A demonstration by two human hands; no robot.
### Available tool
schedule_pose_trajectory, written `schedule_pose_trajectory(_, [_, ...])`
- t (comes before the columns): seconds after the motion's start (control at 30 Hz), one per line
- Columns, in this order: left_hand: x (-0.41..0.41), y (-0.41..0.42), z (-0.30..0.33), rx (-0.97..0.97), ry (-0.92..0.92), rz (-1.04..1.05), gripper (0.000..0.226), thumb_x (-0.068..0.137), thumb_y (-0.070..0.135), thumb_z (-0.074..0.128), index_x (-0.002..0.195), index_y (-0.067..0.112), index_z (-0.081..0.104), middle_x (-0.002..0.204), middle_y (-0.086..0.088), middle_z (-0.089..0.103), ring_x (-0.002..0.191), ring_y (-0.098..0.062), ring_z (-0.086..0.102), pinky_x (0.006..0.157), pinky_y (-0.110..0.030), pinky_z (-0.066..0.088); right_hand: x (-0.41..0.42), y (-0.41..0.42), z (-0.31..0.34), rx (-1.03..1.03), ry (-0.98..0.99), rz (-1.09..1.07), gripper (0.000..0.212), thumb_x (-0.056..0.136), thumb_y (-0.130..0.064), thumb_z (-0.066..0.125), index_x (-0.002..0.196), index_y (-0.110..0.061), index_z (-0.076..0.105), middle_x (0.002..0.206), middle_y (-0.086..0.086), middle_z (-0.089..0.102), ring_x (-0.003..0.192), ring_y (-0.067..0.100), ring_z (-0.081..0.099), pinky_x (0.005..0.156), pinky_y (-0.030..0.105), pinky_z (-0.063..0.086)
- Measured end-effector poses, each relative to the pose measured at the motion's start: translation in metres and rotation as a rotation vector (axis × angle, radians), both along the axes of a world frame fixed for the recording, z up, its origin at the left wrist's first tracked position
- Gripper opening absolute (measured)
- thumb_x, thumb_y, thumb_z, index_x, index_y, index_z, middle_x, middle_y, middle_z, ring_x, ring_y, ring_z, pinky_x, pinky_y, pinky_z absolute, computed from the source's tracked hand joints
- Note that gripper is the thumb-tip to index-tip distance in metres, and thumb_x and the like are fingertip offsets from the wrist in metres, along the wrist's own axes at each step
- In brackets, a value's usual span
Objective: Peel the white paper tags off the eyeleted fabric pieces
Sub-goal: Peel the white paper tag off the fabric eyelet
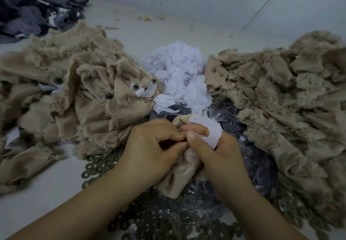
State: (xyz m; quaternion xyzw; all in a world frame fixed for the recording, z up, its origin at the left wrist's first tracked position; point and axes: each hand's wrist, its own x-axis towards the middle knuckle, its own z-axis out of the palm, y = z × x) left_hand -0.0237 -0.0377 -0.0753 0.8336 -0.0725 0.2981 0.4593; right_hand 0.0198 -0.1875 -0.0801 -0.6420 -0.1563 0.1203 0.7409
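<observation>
Both hands work on one beige fabric piece (179, 172) at the lower middle. My left hand (151, 146) pinches the fabric near its top. My right hand (211, 146) pinches the same spot with thumb and forefinger, and a white paper tag (209, 129) curls over its fingers, still joined to the fabric's upper edge. A pile of beige eyeleted pieces (74, 93) with white tags (145, 92) still on them lies at the left. Another beige pile (280, 93) lies at the right. A heap of loose white tags (179, 75) sits between the piles.
Several grey metal rings (101, 165) are scattered below the hands on and around a clear plastic bag (249, 157). Dark grey fabric (28, 9) is heaped at the far left corner. A pale wall rises behind the white surface (46, 187).
</observation>
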Motion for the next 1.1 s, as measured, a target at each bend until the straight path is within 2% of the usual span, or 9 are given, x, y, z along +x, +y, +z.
schedule_pose_trajectory(0.13, [-0.005, 0.002, -0.001, -0.08, 0.129, -0.006, 0.012, 0.069, 0.007, 0.082, 0.075, 0.016, 0.075, 0.075, 0.004, 0.07, 0.069, -0.01, 0.067, 0.065, -0.031, 0.057, 0.004, -0.001, 0.003, -0.046, -0.014, -0.07, 0.031, 0.088, -0.041, 0.059, 0.095, -0.018, 0.079, 0.092, 0.0, 0.079, 0.087, 0.014, 0.075, 0.069, 0.025, 0.059])
schedule_pose_trajectory(0.3, [-0.005, 0.007, 0.006, -0.09, 0.331, -0.13, 0.014, 0.07, 0.016, 0.08, 0.077, 0.027, 0.075, 0.071, 0.005, 0.071, 0.061, -0.012, 0.066, 0.059, -0.032, 0.057, 0.008, 0.0, 0.0, -0.083, 0.027, -0.188, 0.027, 0.098, -0.03, 0.057, 0.089, -0.019, 0.08, 0.094, 0.007, 0.078, 0.093, 0.029, 0.073, 0.083, 0.05, 0.06])
schedule_pose_trajectory(0.43, [0.002, 0.015, 0.01, -0.325, 0.411, -0.023, 0.014, 0.077, 0.025, 0.083, 0.071, 0.018, 0.073, 0.059, -0.002, 0.067, 0.048, -0.012, 0.058, 0.046, -0.026, 0.047, 0.009, -0.003, 0.0, 0.004, 0.065, -0.156, 0.029, 0.091, -0.04, 0.06, 0.075, -0.023, 0.077, 0.09, 0.006, 0.077, 0.086, 0.023, 0.073, 0.078, 0.04, 0.061])
schedule_pose_trajectory(0.63, [0.016, 0.016, 0.018, -0.142, 0.474, 0.04, 0.008, 0.084, 0.017, 0.075, 0.08, 0.023, 0.075, 0.071, 0.003, 0.07, 0.055, -0.008, 0.058, 0.053, -0.025, 0.046, 0.007, -0.001, 0.002, 0.143, 0.149, -0.039, 0.032, 0.087, -0.044, 0.062, 0.07, -0.02, 0.072, 0.089, 0.019, 0.071, 0.084, 0.033, 0.066, 0.083, 0.049, 0.056])
schedule_pose_trajectory(0.77, [0.026, 0.014, 0.026, -0.404, 0.478, 0.053, 0.02, 0.093, 0.006, 0.062, 0.077, 0.013, 0.07, 0.053, -0.004, 0.057, 0.039, -0.012, 0.046, 0.038, -0.021, 0.038, 0.008, -0.001, 0.004, 0.139, 0.135, -0.013, 0.032, 0.088, -0.04, 0.06, 0.063, -0.021, 0.066, 0.073, 0.007, 0.06, 0.074, 0.024, 0.055, 0.077, 0.045, 0.046])
schedule_pose_trajectory(0.87, [0.033, 0.012, 0.036, -0.321, 0.503, 0.031, 0.023, 0.095, 0.009, 0.059, 0.073, 0.006, 0.063, 0.048, 0.007, 0.047, 0.04, -0.007, 0.039, 0.041, -0.018, 0.033, 0.006, -0.001, 0.005, 0.101, 0.087, -0.011, 0.028, 0.085, -0.036, 0.061, 0.06, -0.025, 0.066, 0.066, -0.003, 0.061, 0.065, 0.013, 0.056, 0.067, 0.03, 0.048])
schedule_pose_trajectory(0.97, [0.035, 0.009, 0.042, -0.235, 0.539, -0.1, 0.033, 0.097, 0.01, 0.055, 0.065, 0.007, 0.052, 0.052, 0.008, 0.04, 0.046, -0.008, 0.034, 0.046, -0.02, 0.029, 0.005, -0.001, 0.006, 0.108, 0.109, -0.006, 0.016, 0.084, -0.036, 0.065, 0.078, -0.027, 0.076, 0.079, 0.002, 0.074, 0.078, 0.014, 0.073, 0.062, 0.033, 0.06])
schedule_pose_trajectory(1.03, [0.034, 0.008, 0.043, -0.132, 0.528, -0.156, 0.031, 0.099, 0.013, 0.054, 0.069, 0.003, 0.055, 0.057, 0.006, 0.043, 0.052, -0.008, 0.037, 0.05, -0.022, 0.032, 0.006, -0.002, 0.007, 0.082, 0.188, -0.015, 0.04, 0.082, -0.047, 0.076, 0.101, -0.012, 0.072, 0.102, 0.01, 0.071, 0.095, 0.021, 0.071, 0.078, 0.052, 0.058])
schedule_pose_trajectory(1.1, [0.034, 0.009, 0.044, -0.052, 0.503, -0.189, 0.027, 0.099, 0.014, 0.054, 0.077, 0.0, 0.058, 0.065, 0.002, 0.048, 0.061, -0.009, 0.042, 0.058, -0.025, 0.035, 0.007, -0.002, 0.008, 0.077, 0.272, -0.009, 0.063, 0.071, -0.054, 0.075, 0.113, -0.006, 0.067, 0.102, 0.001, 0.077, 0.09, 0.016, 0.075, 0.076, 0.046, 0.063])
